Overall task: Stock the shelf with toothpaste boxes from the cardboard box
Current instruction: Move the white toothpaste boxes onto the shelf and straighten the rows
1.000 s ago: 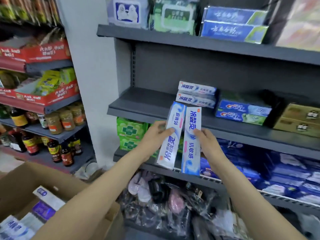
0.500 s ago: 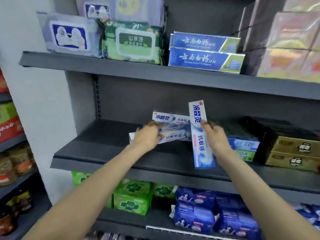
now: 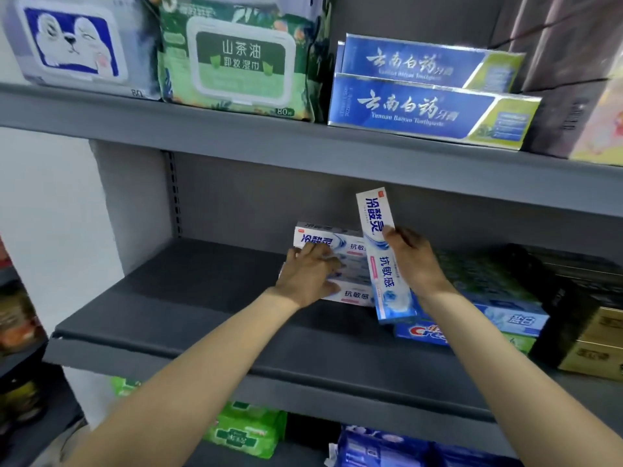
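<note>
Your right hand [image 3: 416,261] grips 1 light, stiff toothpaste box [image 3: 382,254] mid-length, upright beside the stack [image 3: 350,264] on the shelf [image 3: 188,298]. Your left hand [image 3: 308,274] presses that stack, fingers flat.

Even, soft ambient light, no hard shadows. Middle shelf [image 3: 209,298] is darkest toward the back, with a dim band under the upper shelf [image 3: 236,143]. Glare: bright specular edges on the foil-trimmed blue boxes [image 3: 421,106] up top, mild sheen on the wipes pack [image 3: 236,62]. Wide-angle distortion is strong, so shelf lines bow and tilt, and both forearms stretch at the bottom corners. Sharpest near centre: print on the upright white box [image 3: 381,251] is legible. Left edge jars [image 3: 20,325] and right edge packs [image 3: 600,129] are smeared and soft. Slight compression mush on the lower shelf goods [image 3: 246,429].
</note>
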